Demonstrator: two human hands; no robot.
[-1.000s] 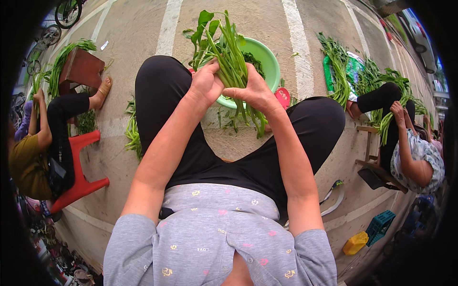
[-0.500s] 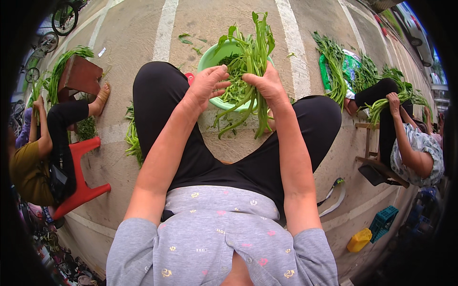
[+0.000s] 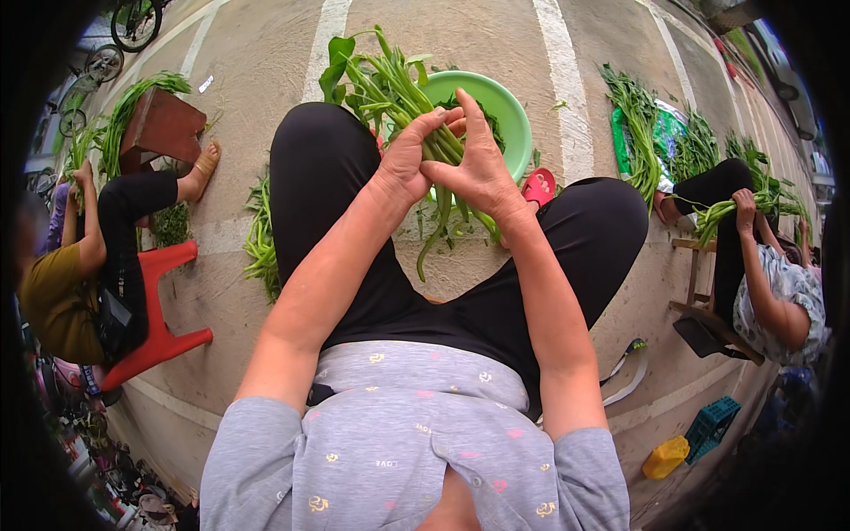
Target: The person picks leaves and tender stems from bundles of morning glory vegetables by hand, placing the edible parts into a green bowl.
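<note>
A bunch of water spinach [image 3: 390, 88] with long green stems slants across between my knees, its leafy end to the upper left. Around its stems, my left hand [image 3: 410, 157] is closed. Against the same stems lies my right hand [image 3: 482, 168], thumb and forefinger stretched wide apart; its other fingers are partly hidden. Stem ends hang out below both hands. Behind them stands a light green basin [image 3: 516, 111] with cut greens [image 3: 492, 133] inside, partly covered by my hands and the bunch.
More greens [image 3: 261, 234] lie beside my left knee. At left, a person sits by a red plastic stool [image 3: 164, 296] and a brown block-like seat [image 3: 162, 128]. At right, another person handles greens [image 3: 722, 215] near a green-and-white sack [image 3: 668, 133]. A teal crate [image 3: 711, 429] and yellow bag [image 3: 666, 457] lie lower right.
The bunch has swung from upright over the basin to a leftward slant. My left hand, earlier empty and apart, has closed on the stems; my right hand's thumb and forefinger have spread.
</note>
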